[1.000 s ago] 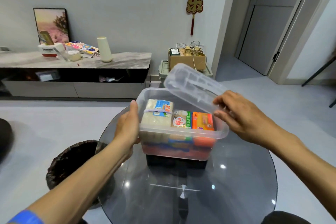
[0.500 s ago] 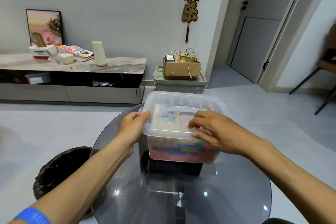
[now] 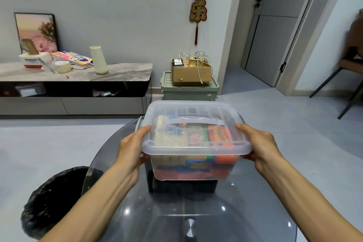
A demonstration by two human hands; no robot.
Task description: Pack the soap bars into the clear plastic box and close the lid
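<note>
While the lid sits flat on the clear plastic box at the round glass bench's centre, the left hand at 9 o'clock and right hand at 3 o'clock clasp its rim, fingers curled; soap bars show inside.

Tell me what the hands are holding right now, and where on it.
The clear plastic box, lid on: the left hand grips its left side at the rim, the right hand its right side.
</note>
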